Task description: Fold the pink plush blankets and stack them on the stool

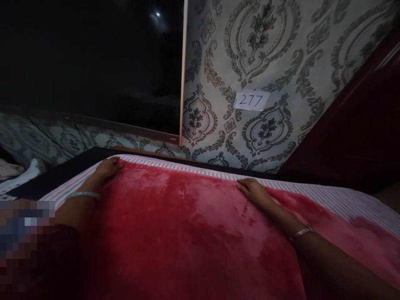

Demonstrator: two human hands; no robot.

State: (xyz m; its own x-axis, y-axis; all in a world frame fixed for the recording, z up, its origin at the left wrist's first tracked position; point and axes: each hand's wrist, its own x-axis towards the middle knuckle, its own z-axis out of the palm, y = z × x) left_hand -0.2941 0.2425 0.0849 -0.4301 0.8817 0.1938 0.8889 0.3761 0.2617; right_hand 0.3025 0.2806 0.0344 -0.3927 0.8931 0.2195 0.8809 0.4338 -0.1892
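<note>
one patterned wall [281, 50] fills the far right, one dark window [90, 58] the far left. one red plush blanket [187, 233] covers the near middle, lying over one pink striped sheet [343, 200] that shows along its far edge and right. two hands rest flat on the blanket's far edge, holding nothing: left hand [108, 168] and right hand [254, 191], fingers stretched out and close together. two bangles, one per wrist. one paper label [251, 100] reads 277.

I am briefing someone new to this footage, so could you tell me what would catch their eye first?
A plush red blanket fills the foreground over a striped sheet. The left hand and right hand lie flat along its far edge. Behind, a paper label reading 277 sits on patterned wallpaper.
</note>
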